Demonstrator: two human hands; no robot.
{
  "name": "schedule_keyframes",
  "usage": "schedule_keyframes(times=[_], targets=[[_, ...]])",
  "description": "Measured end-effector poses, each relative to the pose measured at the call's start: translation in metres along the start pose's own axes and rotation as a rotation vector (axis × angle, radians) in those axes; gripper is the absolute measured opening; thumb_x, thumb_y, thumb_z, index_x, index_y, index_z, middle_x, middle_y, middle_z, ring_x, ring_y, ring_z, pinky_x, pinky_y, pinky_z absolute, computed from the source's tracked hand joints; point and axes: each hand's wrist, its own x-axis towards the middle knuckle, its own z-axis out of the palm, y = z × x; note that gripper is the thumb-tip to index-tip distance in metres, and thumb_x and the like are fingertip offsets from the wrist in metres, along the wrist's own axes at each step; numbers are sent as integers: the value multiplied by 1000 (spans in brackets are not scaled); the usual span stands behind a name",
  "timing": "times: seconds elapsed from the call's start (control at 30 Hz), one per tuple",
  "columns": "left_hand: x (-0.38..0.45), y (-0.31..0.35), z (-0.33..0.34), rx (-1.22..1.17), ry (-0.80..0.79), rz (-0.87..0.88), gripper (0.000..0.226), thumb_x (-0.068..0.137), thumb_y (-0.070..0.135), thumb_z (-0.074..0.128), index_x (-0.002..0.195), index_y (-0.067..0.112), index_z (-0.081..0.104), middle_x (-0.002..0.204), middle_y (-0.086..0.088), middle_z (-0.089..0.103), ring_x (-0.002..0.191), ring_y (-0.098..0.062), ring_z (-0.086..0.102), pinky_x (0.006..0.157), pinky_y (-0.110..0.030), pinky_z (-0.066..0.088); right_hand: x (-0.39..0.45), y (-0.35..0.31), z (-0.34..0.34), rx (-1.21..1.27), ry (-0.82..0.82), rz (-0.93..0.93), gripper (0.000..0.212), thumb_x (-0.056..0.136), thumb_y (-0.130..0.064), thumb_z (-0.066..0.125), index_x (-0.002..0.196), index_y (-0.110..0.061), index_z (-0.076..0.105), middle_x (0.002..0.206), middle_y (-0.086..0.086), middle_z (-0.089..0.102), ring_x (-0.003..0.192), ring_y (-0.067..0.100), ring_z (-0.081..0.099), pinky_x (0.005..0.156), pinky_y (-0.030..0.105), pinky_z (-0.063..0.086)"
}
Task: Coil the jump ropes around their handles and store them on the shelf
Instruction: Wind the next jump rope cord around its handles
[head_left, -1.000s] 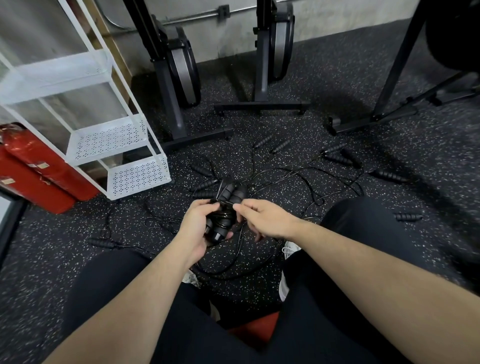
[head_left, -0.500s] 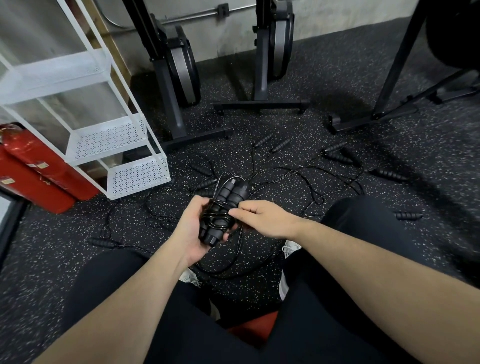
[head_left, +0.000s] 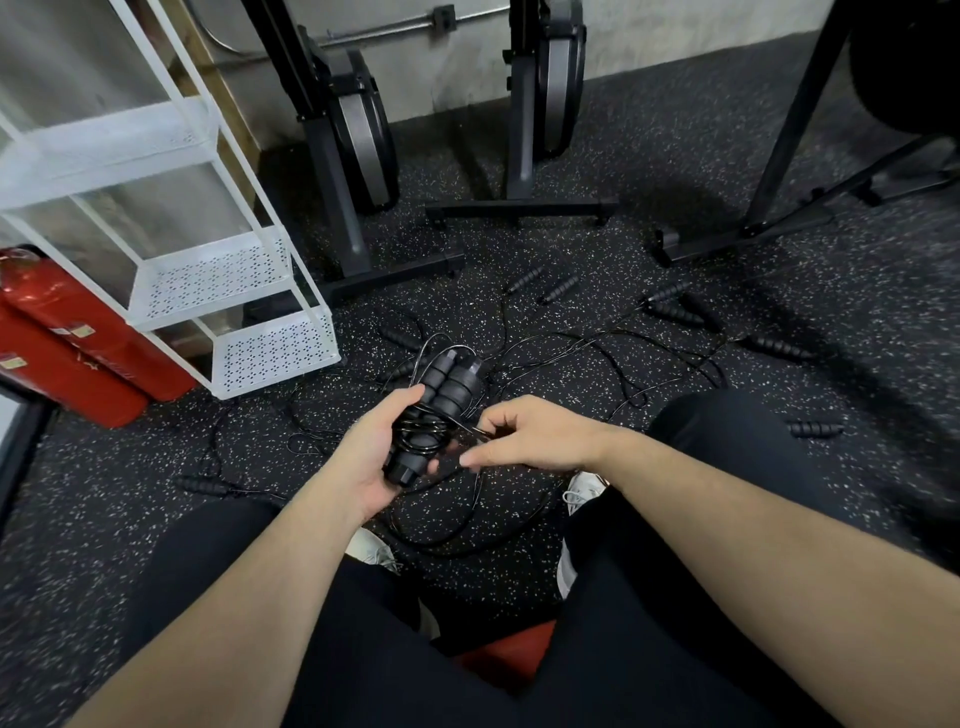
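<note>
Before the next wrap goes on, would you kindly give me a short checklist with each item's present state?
1. Left hand grips the pair of black ribbed foam handles: ok.
2. Right hand pinches the thin black cord beside the bundle: ok.
3. Cord turns sit around the handles' middle: ok.
4. Trailing cord free of the other ropes on the speckled rubber floor: cannot tell.
5. White perforated metal shelf has room: ok.

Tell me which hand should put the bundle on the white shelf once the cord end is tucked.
Probably left. The left hand already grips the paired handles, and the white shelf stands on its side. The right hand pinches the cord.
</note>
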Motion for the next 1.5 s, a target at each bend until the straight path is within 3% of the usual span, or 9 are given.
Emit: schedule_keyframes(times=[0.17, 0.33, 0.63, 0.93, 1.1, 1.2, 1.33, 1.4, 1.5], targets=[[-6, 7, -3, -38, -52, 23, 28, 102, 31, 52, 112, 9, 66, 84, -12, 75, 62, -23, 67, 37, -21, 45, -1, 3, -3, 194, -109, -22, 12, 93, -18, 74, 91, -9, 67, 65, 7, 67, 57, 19, 64, 59, 26, 55], [-8, 9, -4, -41, -70, 69, 28, 104, 30, 49, 114, 9, 65, 86, -11, 76, 61, -23, 67, 37, -20, 44, 2, 1, -8, -81, 149, 10, 43, 85, -48, 77, 67, -13, 61, 51, 0, 55, 45, 15, 53, 52, 24, 45], [-7, 12, -14, -69, -64, 75, 29, 102, 31, 49, 111, 9, 66, 82, -12, 74, 57, -22, 66, 34, -18, 42, -1, 2, -6, -128, -68, -3, 32, 90, -42, 75, 76, -20, 56, 66, 1, 66, 64, 16, 65, 69, 37, 56], [-7, 11, -23, 22, -230, -49, 40, 85, 33, 56, 111, 4, 67, 90, -16, 70, 53, -26, 65, 30, -20, 42, 6, 2, -7, -486, 107, 152, 68, 71, -89, 45, 65, -23, 59, 58, -2, 54, 54, 14, 51, 60, 28, 41], [-9, 5, -18, 250, -334, -125, 34, 83, 28, 65, 110, 7, 63, 80, -16, 72, 56, -29, 70, 34, -22, 44, 17, 21, -10, -275, 97, 213, 18, 91, -35, 73, 82, -23, 64, 83, -3, 66, 76, 14, 60, 77, 25, 50], [-5, 3, -20, 321, -394, -127, 45, 77, 27, 67, 119, 14, 60, 91, -19, 73, 64, -34, 72, 37, -26, 48, 14, 7, -3, -181, 70, 158, 28, 101, 3, 48, 79, -13, 49, 83, 1, 55, 70, 8, 56, 65, 16, 49], [-3, 4, -22, 464, -497, -182, 48, 75, 24, 74, 122, 22, 66, 99, -18, 74, 75, -36, 73, 51, -36, 58, 20, 17, -5, -492, 55, 241, 15, 98, -6, 54, 85, -13, 58, 90, 4, 65, 82, 18, 60, 87, 37, 53], [1, 1, -22, 590, -543, -187, 46, 72, 26, 80, 117, 25, 73, 105, -17, 74, 89, -36, 71, 78, -56, 59, 18, 15, -4, -705, 65, 284, 4, 94, -20, 58, 96, -22, 55, 95, -4, 63, 89, 22, 60, 80, 34, 49], [4, -5, -17, 758, -558, -190, 48, 69, 31, 84, 116, 30, 76, 120, -20, 72, 111, -45, 66, 103, -74, 42, 13, 10, 0, -794, 187, 231, 27, 84, -48, 68, 94, -33, 49, 83, -12, 55, 80, 20, 55, 72, 32, 41]])
